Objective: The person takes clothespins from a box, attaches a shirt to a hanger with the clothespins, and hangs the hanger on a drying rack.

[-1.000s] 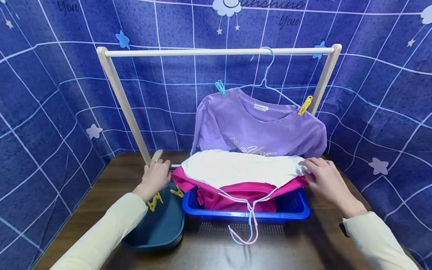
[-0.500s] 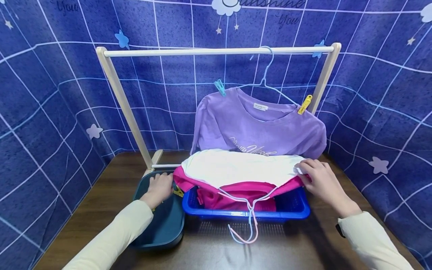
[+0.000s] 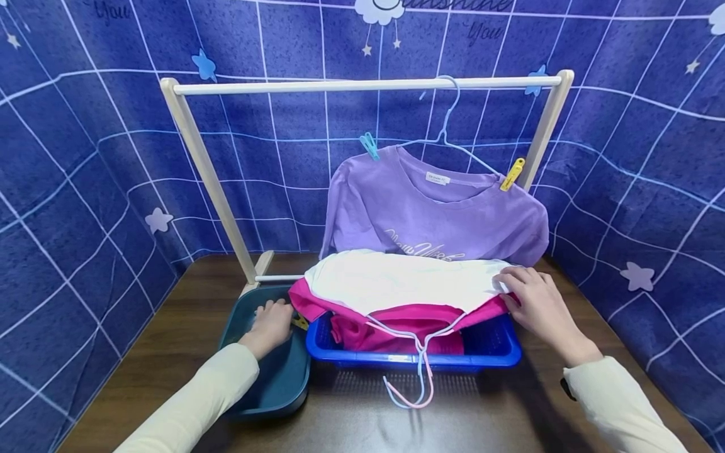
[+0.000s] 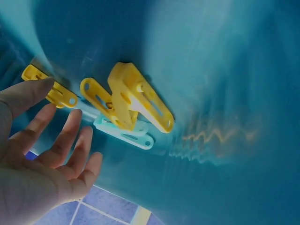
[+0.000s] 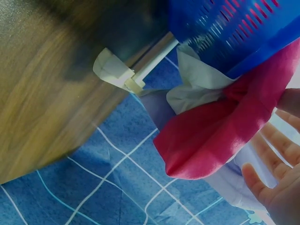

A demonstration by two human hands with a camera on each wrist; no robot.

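Observation:
A white-and-pink shirt (image 3: 396, 277) lies across a blue basket (image 3: 413, 362). Light blue and pink hangers (image 3: 420, 365) come out of its neck, their hooks pointing toward me. At its right shoulder, my right hand (image 3: 535, 302) pinches the cloth between thumb and fingers; in the right wrist view a pink sleeve (image 5: 206, 140) hangs beside that hand. Inside a dark teal bin (image 3: 272, 393), my left hand (image 3: 272, 324) reaches with spread fingers. The left wrist view has its thumb over one yellow clothespin (image 4: 61, 96), near more yellow clothespins (image 4: 126, 98) and a light blue clothespin (image 4: 126, 133).
Behind the basket a purple shirt (image 3: 436, 214) hangs from a blue hanger on a rack's white rail (image 3: 317, 87). A blue clip (image 3: 369, 146) and a yellow clip (image 3: 512, 175) sit at its shoulders. The wooden table (image 3: 453, 415) extends forward; patterned cloth (image 3: 85, 220) surrounds it.
My left hand has moved from the bin's back-left edge, rightward and down into the bin, toward the clothespins. My right hand has shifted slightly left along the shirt's shoulder.

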